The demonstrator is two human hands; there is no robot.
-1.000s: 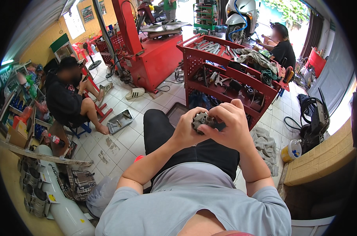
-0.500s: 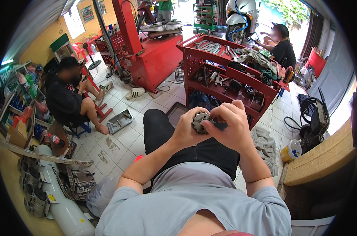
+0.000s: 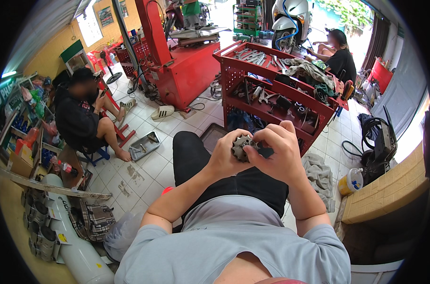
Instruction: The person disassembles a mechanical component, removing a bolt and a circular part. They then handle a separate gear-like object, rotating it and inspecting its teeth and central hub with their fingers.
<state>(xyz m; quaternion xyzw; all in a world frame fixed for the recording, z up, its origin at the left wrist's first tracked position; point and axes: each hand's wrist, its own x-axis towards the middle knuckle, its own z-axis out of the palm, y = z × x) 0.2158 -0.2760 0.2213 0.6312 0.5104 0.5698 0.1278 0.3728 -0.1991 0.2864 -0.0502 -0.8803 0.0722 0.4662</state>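
Note:
A grey metal gear with a scalloped, toothed rim is held up over my lap. My left hand wraps round it from the left side, its fingers mostly hidden behind the part. My right hand meets it from the right, with thumb and bent fingers pinched at the gear's face and right edge. Whether a smaller piece sits between those fingertips is hidden. Beyond my knees, a dark metal tray lies on the floor, partly covered by my hands and leg.
A red tool cart with wrenches and parts stands ahead. Left of it are a red machine and a seated person beside a parts tray. Another person crouches near a scooter. At right lie grey rags and a bucket.
Both hands keep nearly the same place and grip on the gear. The gear looks very slightly turned. Otherwise the surroundings look the same.

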